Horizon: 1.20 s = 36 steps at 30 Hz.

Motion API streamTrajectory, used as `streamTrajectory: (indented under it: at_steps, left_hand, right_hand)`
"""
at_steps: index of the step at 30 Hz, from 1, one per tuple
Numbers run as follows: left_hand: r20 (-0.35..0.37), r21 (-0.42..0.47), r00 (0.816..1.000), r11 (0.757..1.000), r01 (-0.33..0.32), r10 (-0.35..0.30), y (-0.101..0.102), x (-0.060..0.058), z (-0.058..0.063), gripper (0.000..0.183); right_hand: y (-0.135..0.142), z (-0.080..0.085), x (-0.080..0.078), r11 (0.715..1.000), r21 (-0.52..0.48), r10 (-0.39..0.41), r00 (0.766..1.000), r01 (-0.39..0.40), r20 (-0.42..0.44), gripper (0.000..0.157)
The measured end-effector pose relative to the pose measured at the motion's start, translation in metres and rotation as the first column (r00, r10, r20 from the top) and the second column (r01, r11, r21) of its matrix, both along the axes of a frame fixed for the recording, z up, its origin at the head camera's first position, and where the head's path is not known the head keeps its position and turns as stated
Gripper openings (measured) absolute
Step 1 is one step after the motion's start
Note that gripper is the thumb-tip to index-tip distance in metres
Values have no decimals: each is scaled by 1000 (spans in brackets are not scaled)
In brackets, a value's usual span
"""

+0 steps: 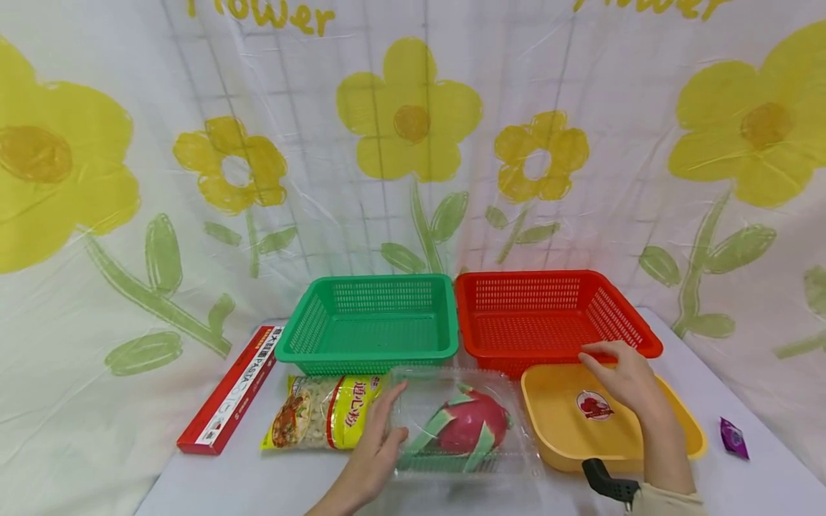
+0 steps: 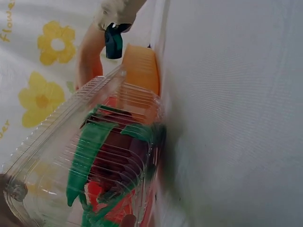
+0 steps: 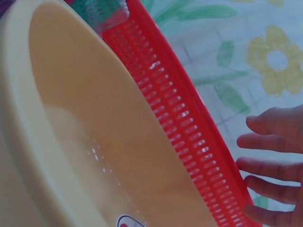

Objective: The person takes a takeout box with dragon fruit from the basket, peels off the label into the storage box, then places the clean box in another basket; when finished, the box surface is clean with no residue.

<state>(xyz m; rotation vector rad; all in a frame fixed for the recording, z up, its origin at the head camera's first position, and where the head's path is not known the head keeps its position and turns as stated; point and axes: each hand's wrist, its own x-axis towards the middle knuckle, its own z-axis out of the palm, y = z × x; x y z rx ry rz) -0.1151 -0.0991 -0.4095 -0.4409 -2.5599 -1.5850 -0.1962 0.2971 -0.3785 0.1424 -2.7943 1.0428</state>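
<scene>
My left hand (image 1: 371, 459) holds the left end of a clear plastic clamshell box (image 1: 416, 394). In the left wrist view its fingertip (image 2: 12, 194) and thumb tip (image 2: 129, 220) are on opposite sides of the box. Inside lies a pink dragon fruit (image 1: 474, 424) with green scales. The box stands tilted, close over the table. My right hand (image 1: 626, 376) hangs above the yellow plastic basin (image 1: 561, 412), near the front rim of the red basket (image 1: 529, 330). In the right wrist view its fingers are extended and spread, holding nothing.
A green basket (image 1: 381, 333) stands left of the red one. A bag of pasta (image 1: 316, 416) lies left of the box, and beyond it a long red pasta box (image 1: 229, 394). At the far right lies a small purple packet (image 1: 733, 438). A flowered curtain (image 1: 310, 158) hangs behind.
</scene>
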Motion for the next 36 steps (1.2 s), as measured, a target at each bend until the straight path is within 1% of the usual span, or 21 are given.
streamTrajectory:
  at_steps: [5, 8, 12, 16, 18, 22, 25, 30, 33, 36]
  left_hand:
    - [37, 9, 999, 999, -37, 37, -2, -3, 6, 53]
    - [35, 8, 998, 999, -50, 50, -3, -4, 10, 50]
    - [-29, -24, 996, 996, -83, 82, -6, -2, 18, 52]
    - [-71, -24, 994, 996, -88, 86, -10, -2, 31, 55]
    - [-61, -1, 995, 997, -74, 73, -12, -3, 38, 55]
    - [-3, 62, 999, 997, -49, 49, -16, -6, 50, 54]
    - [0, 102, 999, 994, -40, 41, -17, -11, 60, 54]
    - [-61, 110, 998, 994, -7, 14, -15, -21, 83, 53]
    - [-89, 90, 996, 996, 8, 0, -11, -29, 96, 53]
    - [-94, 84, 996, 996, 8, 0, -5, -41, 105, 53]
  right_hand:
    - [0, 0, -1, 1000, -5, 0, 1000, 0, 0, 45]
    - [1, 0, -1, 1000, -7, 1, 1000, -1, 4, 44]
    - [2, 1, -2, 1000, -8, 8, 1000, -8, -1, 44]
    - [2, 3, -3, 1000, -8, 13, 1000, -13, -12, 44]
    - [3, 4, -3, 1000, -7, 13, 1000, -13, -6, 44]
    - [5, 3, -2, 1000, -2, 11, 1000, -11, 0, 45]
    - [5, 1, -2, 1000, 6, 12, 1000, -12, -7, 45]
    - [5, -1, -3, 1000, 4, 15, 1000, -14, -14, 44]
    - [5, -2, -3, 1000, -3, 15, 1000, -15, -8, 44]
    - [4, -3, -4, 1000, -15, 15, 1000, -15, 3, 46]
